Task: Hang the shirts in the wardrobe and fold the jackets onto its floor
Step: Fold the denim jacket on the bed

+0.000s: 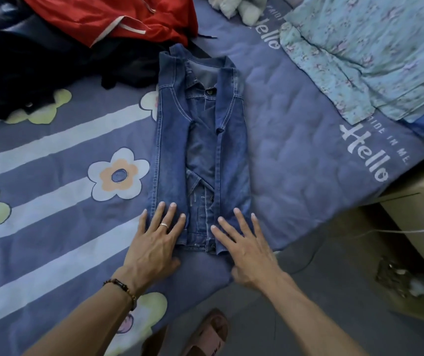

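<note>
Denim jacket (200, 150) lies lengthwise away from person on bed (295, 163); left hand (157, 242) & right hand (244, 250) flat, splayed on near hem, equally close.

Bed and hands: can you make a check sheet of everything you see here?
Surface: bed, blue cover with flowers.
Job's things: denim jacket, sides folded in, lying flat; red garment and dark clothes piled behind it.
Clutter: floral quilt, plush toy.
Grippers: left hand and right hand flat and open on the jacket's near hem.
Cables: white cable and a thin dark one on the floor.
Surroundings: beige cabinet, slipper.
</note>
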`<state>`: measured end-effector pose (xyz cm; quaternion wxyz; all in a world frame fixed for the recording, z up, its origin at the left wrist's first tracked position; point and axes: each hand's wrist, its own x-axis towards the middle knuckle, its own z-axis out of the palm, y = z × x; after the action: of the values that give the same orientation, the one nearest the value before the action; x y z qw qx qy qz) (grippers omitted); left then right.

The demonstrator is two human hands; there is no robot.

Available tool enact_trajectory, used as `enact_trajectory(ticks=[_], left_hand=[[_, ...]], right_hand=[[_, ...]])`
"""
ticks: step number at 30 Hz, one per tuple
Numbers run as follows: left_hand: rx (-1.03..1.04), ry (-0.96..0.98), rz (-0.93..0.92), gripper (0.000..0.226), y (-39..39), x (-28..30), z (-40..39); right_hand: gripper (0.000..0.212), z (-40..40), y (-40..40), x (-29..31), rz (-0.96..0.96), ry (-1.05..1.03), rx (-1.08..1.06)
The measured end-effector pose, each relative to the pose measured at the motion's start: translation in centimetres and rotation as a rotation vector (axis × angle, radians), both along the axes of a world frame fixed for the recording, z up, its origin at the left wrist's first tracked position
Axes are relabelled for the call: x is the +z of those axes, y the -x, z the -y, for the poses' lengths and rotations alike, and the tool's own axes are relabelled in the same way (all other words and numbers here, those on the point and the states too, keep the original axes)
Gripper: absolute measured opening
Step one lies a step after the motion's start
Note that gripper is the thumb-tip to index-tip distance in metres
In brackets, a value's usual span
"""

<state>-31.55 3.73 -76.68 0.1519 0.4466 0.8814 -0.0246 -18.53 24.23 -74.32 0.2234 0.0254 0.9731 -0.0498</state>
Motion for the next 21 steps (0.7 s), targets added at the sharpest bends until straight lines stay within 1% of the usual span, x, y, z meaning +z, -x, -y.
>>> enact_trajectory(ticks=[2,4,7,9,11,13,14,15,16,17,19,20,21], left_hand=[[-0.002,0.009,0.0,0.096,0.5,0.1,-0.5],[-0.027,-0.002,-0.043,0.081,1.1,-0.2,-0.9],[-0.08,-0.07,-0.088,0.067,2.1,-0.1,-1.4],[-0.119,-0.062,-0.072,0.058,2.9,0.4,-1.5],[-0.156,-0.018,0.039,0.048,4.3,2.4,-2.1],[-0.156,-0.02,0.152,0.033,6.7,5.2,-3.5],[-0.143,-0.005,0.212,0.03,8.5,6.4,-4.5],[-0.123,0.039,0.303,0.03,9.7,7.1,-5.2],[-0.089,0.061,0.405,0.032,11.2,7.8,-5.9],[-0.041,0.031,0.499,0.031,12.5,8.0,-6.2],[0.121,-0.147,0.615,0.028,14.7,7.3,-6.0],[0.236,-0.248,0.648,0.028,15.7,6.5,-5.8],[0.351,-0.328,0.665,0.03,16.0,5.8,-5.5]], right_hand=[[0.118,-0.6,0.9,0.1,0.025,0.027,0.0],[0.114,-0.4,1.5,-0.1,-0.029,0.004,-0.039],[0.09,0.1,1.7,-0.9,-0.183,-0.03,-0.091],[0.075,0.1,2.8,-0.2,-0.196,-0.051,-0.112],[0.048,-0.2,4.8,2.2,-0.101,0.007,-0.209],[0.022,-1.7,7.6,4.9,0.09,0.119,-0.375],[0.016,-2.8,9.3,5.9,0.172,0.184,-0.434],[0.014,-3.8,10.4,6.4,0.245,0.241,-0.466],[0.017,-4.8,11.7,6.9,0.28,0.28,-0.475],[0.019,-5.7,12.5,7.1,0.304,0.309,-0.492],[0.02,-7.3,13.8,6.8,0.285,0.395,-0.575],[0.02,-8.0,14.2,6.3,0.221,0.459,-0.642],[0.025,-8.6,14.2,5.7,0.127,0.514,-0.716]])
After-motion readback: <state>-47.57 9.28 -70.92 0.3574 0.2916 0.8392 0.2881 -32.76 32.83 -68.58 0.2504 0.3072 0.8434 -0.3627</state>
